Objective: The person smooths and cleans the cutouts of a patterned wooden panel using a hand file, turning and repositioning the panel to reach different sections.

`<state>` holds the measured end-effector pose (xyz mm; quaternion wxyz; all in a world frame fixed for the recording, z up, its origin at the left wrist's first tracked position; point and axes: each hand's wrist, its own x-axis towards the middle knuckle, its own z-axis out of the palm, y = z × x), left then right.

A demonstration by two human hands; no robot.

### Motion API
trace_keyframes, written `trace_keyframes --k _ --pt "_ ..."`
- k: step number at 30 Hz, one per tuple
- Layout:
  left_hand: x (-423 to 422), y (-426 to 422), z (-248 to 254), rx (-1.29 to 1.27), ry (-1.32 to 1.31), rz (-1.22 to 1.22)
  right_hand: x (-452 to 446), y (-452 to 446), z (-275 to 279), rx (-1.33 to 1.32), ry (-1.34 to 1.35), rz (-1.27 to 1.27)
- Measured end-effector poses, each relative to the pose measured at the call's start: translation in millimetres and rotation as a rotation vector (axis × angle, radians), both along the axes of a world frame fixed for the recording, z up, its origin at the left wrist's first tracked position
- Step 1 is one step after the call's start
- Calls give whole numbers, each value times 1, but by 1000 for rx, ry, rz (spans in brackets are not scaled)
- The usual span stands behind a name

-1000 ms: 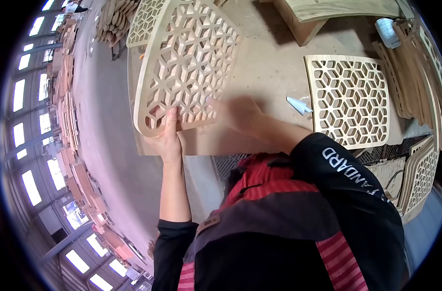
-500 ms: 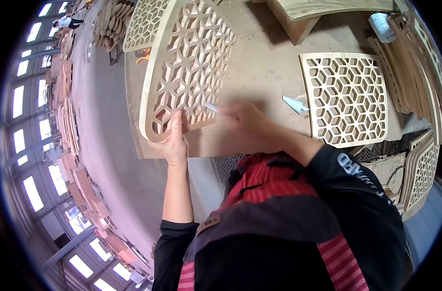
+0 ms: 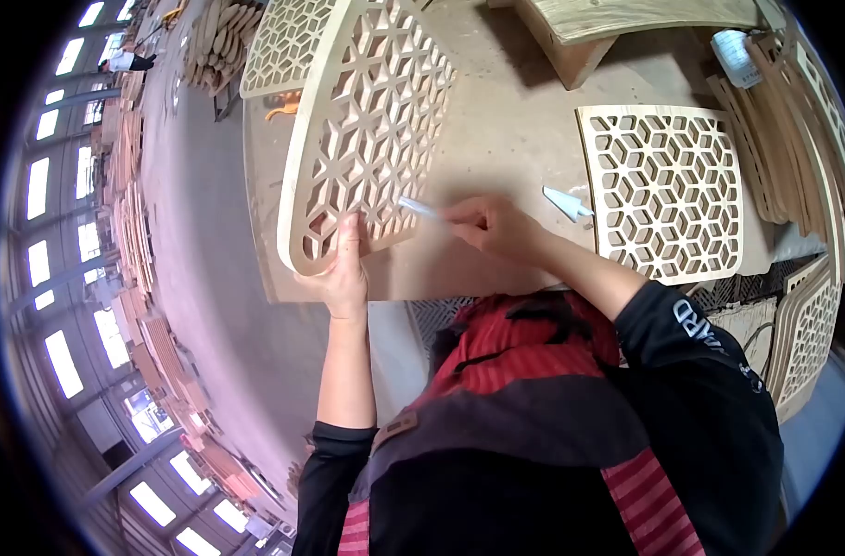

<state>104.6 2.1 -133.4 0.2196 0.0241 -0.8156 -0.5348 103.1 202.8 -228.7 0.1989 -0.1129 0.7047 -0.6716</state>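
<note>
A wooden lattice panel is held tilted on edge above the worktable, with star and diamond cut-outs. My left hand grips its lower near corner, the thumb over the face. My right hand is closed on a thin pale strip, whose far end meets the panel's lower right part. A second lattice panel lies flat to the right. Between it and my right hand is a light blue cone-shaped piece on the table.
The brown worktable carries a curved wooden piece at the back. Another lattice panel and an orange object are at the back left. Curved boards stand at the right. A person is far off at the upper left.
The held panel has turned more onto its edge and shifted slightly right with my left hand. My right hand has drawn back to the right, showing more of the strip.
</note>
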Motion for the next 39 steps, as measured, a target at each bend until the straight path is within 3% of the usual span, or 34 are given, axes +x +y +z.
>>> trace_keyframes --k 4,7,8,11,14,17,20,23,26,29,32,35,39 --pt "-1 -3 0 -10 -22 0 -20 -12 19 278 138 8" --pt "-3 3 6 17 -21 -3 -35 -55 -33 45 255 -132" --pt "-2 3 6 25 -16 5 -38 -52 -34 -21 260 -69" --pt "-2 -1 3 9 -9 20 -14 -7 -1 24 -80 71" --pt "-1 -5 0 -45 -20 6 -5 3 -3 34 -74 18" --pt "-3 -4 1 -2 -49 0 -22 -19 -2 189 303 -72" --pt "-1 -4 4 -3 -64 -6 -31 -51 -38 33 288 -121" --pt "-3 2 3 -35 40 -28 -6 -8 -8 155 118 -40" --pt "3 -2 0 17 -40 14 4 1 0 334 372 -117" --pt "1 2 2 20 -25 -15 -17 -23 6 605 432 38" --pt "0 5 7 25 -2 -6 -23 -48 -11 670 627 -86" --pt "-1 1 4 30 -9 39 2 -20 -2 825 543 64" --pt "-7 -4 10 -5 -30 93 21 29 25 524 374 39"
